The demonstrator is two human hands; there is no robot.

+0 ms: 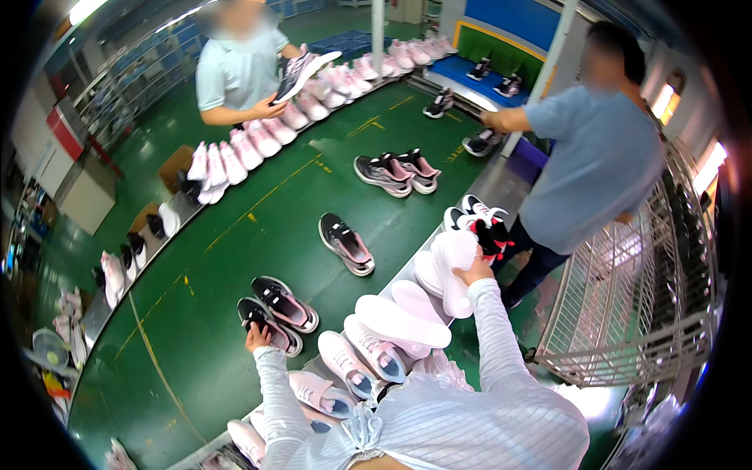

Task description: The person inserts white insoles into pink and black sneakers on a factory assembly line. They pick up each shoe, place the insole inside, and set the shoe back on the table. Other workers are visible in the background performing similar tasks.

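Observation:
My left hand (257,337) is closed on the near end of a black sneaker (283,338) with a pink lining and pale sole, which stands on the green table. Right beside it is a matching black sneaker (287,302). My right hand (475,272) is stretched out to the right, its fingers closed on the edge of a white shoe sole (457,249); whether a whole shoe is attached cannot be told. Another white sole (392,319) lies face up between my arms. Beside it stand pale pink sneakers (345,362) along the table's near edge.
A single black sneaker (346,244) and a pair of black sneakers (395,174) stand farther along the green table (258,196). Pink shoes (254,141) line the far edge. One co-worker (239,74) holds a sneaker; another (587,149) stands right, near a wire rack (611,313).

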